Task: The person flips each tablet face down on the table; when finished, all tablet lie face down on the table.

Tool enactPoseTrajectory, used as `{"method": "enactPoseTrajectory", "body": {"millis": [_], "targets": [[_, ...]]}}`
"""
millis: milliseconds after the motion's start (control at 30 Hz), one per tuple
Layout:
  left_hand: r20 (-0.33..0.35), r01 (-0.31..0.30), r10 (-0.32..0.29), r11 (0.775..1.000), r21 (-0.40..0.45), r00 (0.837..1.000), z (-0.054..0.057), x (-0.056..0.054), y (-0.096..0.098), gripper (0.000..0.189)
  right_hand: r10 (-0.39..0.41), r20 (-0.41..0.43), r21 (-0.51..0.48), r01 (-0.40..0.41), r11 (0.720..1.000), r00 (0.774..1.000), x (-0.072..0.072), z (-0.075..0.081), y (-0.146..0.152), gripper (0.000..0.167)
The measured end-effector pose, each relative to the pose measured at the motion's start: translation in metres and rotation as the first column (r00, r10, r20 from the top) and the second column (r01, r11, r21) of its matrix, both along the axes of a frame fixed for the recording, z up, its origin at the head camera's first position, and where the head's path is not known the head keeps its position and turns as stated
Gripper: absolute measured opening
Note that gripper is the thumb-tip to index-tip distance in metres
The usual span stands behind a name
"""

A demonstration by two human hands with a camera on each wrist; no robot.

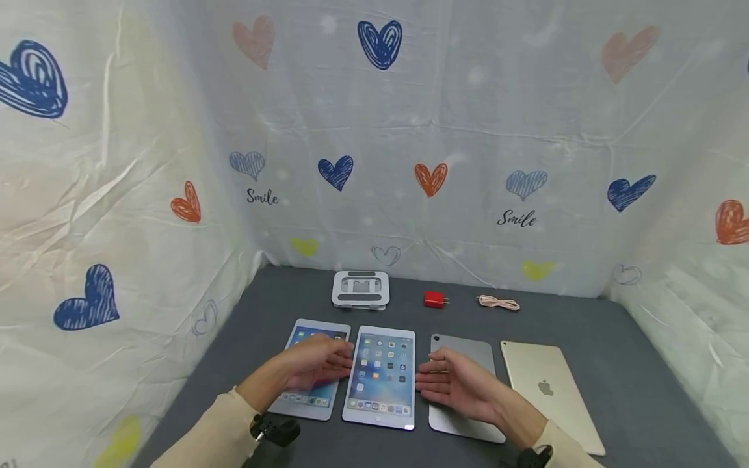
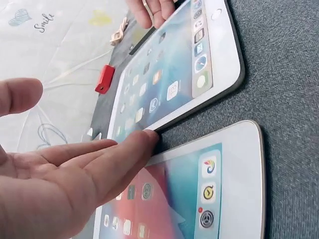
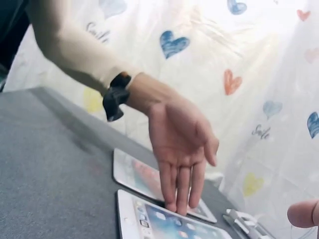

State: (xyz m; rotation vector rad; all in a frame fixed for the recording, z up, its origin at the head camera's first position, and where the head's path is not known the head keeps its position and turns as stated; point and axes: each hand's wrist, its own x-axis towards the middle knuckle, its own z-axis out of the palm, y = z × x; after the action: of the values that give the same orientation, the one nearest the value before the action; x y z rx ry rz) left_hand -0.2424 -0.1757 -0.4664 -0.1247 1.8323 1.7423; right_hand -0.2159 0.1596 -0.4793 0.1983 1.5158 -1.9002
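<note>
A white tablet [image 1: 383,370] with its lit home screen facing up lies between both hands. My left hand [image 1: 318,364] reaches over a second lit white tablet [image 1: 304,400], its extended fingertips at the middle tablet's left edge. In the left wrist view those fingertips [image 2: 147,139] dip into the gap between the two tablets. On the other side my right hand [image 1: 462,387], fingers extended and palm inward, is over a grey tablet [image 1: 468,426] lying face down, its fingertips close to the middle tablet's right edge. Whether they touch it I cannot tell.
A gold tablet [image 1: 544,370] lies face down at the right. Along the back are a white folding stand [image 1: 361,298], a red charger plug [image 1: 434,299] and a bundled pale pink cable [image 1: 499,303]. Heart-printed curtains [image 1: 380,130] enclose the grey table [image 1: 257,312] at back and sides.
</note>
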Motion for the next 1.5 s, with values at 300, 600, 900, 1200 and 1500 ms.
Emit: {"method": "enactPoseTrajectory", "body": {"millis": [300, 600, 900, 1200, 1500], "targets": [[-0.013, 0.002, -0.001, 0.999, 0.038, 1.0, -0.007, -0.006, 0.017, 0.054, -0.006, -0.028, -0.024, 0.005, 1.0, 1.0, -0.004, 0.014, 0.005, 0.078], [-0.012, 0.121, -0.121, 0.982, 0.145, 0.993, -0.016, -0.006, 0.046, 0.055, 0.009, -0.092, -0.01, -0.01, 1.0, 0.996, 0.001, 0.027, 0.023, 0.079], [-0.015, 0.142, -0.143, 0.961, 0.237, 0.99, 0.001, -0.002, 0.074, 0.051, 0.036, -0.151, 0.074, -0.025, 0.997, 0.988, 0.008, 0.043, 0.045, 0.079], [-0.09, 0.237, -0.219, 0.919, 0.315, 0.972, 0.049, -0.008, 0.098, 0.052, 0.078, -0.204, 0.062, -0.067, 0.996, 0.976, 0.007, 0.064, 0.028, 0.078], [-0.114, 0.223, -0.198, 0.932, 0.287, 0.974, 0.065, -0.012, 0.092, 0.054, 0.056, -0.215, 0.019, -0.053, 0.998, 0.975, 0.004, 0.074, -0.001, 0.067]]}}
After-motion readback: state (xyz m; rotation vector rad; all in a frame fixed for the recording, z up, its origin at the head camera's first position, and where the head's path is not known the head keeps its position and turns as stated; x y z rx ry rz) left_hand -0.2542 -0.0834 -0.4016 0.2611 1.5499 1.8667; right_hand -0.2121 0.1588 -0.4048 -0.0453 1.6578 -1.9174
